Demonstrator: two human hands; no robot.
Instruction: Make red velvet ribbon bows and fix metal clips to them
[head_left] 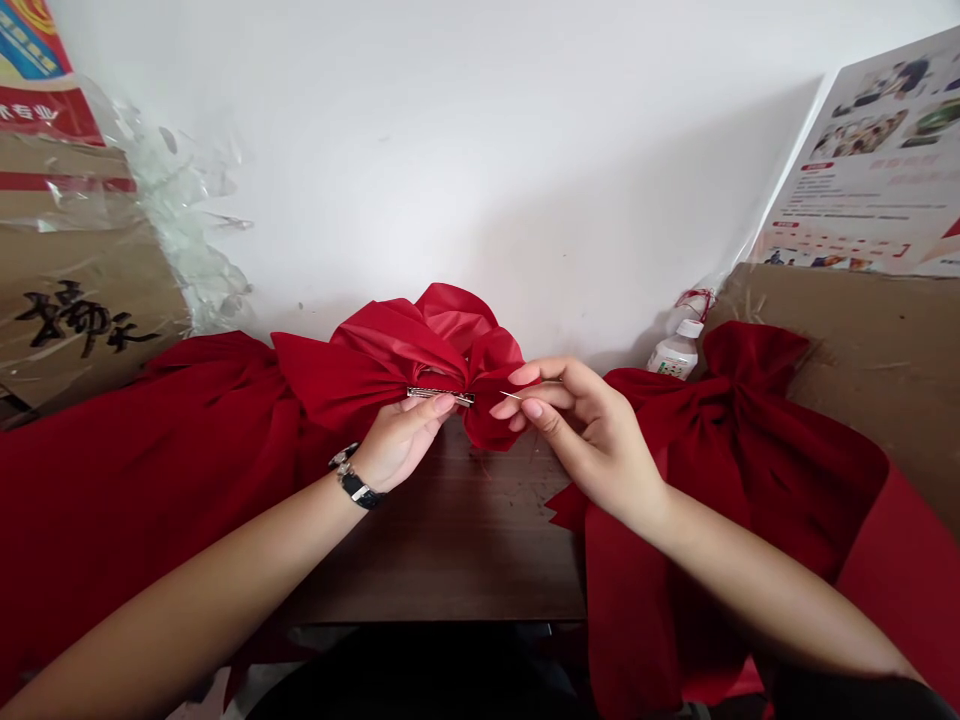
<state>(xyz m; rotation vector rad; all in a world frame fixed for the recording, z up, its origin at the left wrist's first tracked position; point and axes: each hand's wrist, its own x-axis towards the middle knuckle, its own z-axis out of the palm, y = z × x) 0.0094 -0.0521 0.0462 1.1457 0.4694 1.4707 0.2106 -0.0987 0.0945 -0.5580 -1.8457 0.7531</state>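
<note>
In the middle of the head view, a gathered red fabric bow (pixel 446 325) stands above a dark wooden table. My left hand (pixel 401 440) is closed at its lower edge, the thumb pressing a silvery metal clip (pixel 426 393) against the cloth; its other fingers are hidden. Just to the right, my right hand (pixel 589 420) pinches a thin needle (pixel 511 395) between thumb and fingers, the tip pointing left toward the bow. Any thread on the needle is too fine to make out.
Red cloth (pixel 150 470) covers the left side, and another red bow (pixel 731 400) with long tails lies at right. Behind it stands a white bottle (pixel 675 350). Cardboard boxes (pixel 67 270) flank both sides. The dark table (pixel 442 560) ends near my lap.
</note>
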